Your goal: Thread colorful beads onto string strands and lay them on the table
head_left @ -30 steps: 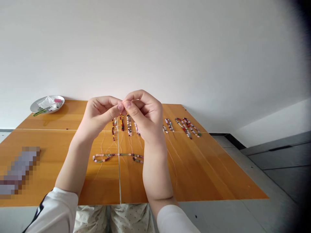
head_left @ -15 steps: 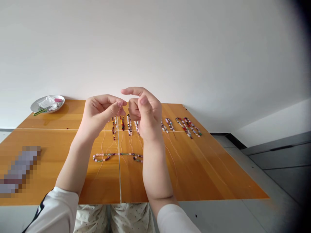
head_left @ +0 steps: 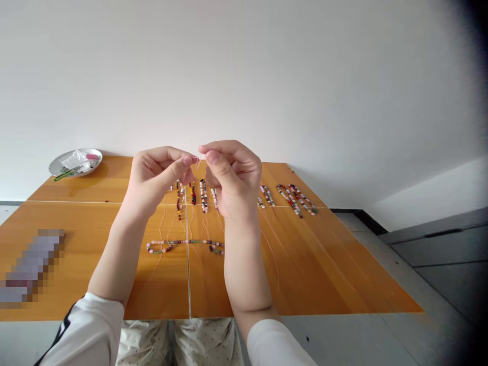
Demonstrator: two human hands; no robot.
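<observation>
Above the table, my left hand [head_left: 158,175] pinches a thin pale thread [head_left: 197,161] between thumb and index finger. My right hand [head_left: 236,175] is close beside it on the right, its thumb and index finger nearly together at the thread; the small gap between the hands shows little of what the right fingertips hold. Below both hands, a long multicoloured bead strand [head_left: 196,242] lies curved on the table, partly hidden by my right forearm. Behind the hands lie several shorter bead strands [head_left: 204,195] with loose thread tails.
The wooden table [head_left: 324,274] has a metal seam down its middle. At the back left a plate [head_left: 55,166] bears plastic wrapping, a pink item and a green-handled tool. A pixelated flat object [head_left: 36,264] lies at the left. Folded bead strands [head_left: 293,201] lie at the back right.
My right hand has turned, and its raised index finger has come down toward its thumb beside the left fingertips. My left hand has hardly moved and still pinches the thread.
</observation>
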